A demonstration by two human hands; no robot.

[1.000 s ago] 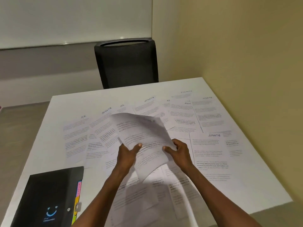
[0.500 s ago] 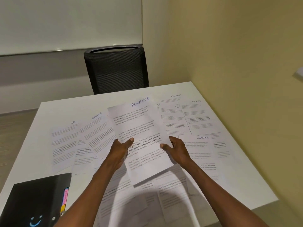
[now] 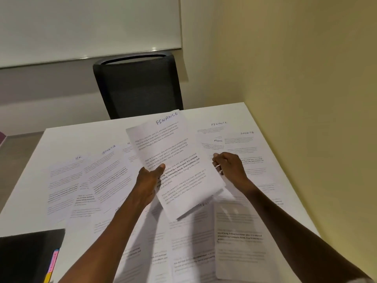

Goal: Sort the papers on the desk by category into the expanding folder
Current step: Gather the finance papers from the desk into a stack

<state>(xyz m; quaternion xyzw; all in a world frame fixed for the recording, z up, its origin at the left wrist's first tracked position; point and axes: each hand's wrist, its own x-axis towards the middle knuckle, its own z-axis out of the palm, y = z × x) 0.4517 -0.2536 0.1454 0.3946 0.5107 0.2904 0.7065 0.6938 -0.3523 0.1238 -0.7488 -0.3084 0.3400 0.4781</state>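
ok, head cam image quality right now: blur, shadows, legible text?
Head view: the held FINANCE sheet reads sharply in its heading and bold lines; the flat papers' body text is too soft to read; both forearms throw shadows on the near sheets; the right hand is slightly motion-blurred; wide-angle bend shows on the desk edges.

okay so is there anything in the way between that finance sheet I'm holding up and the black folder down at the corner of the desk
Nothing upright blocks it. The finance sheet is held above the desk in the left hand; the expanding folder lies at the near left corner. Between them are only flat papers and your own left forearm. Whether the folder is open cannot be seen.
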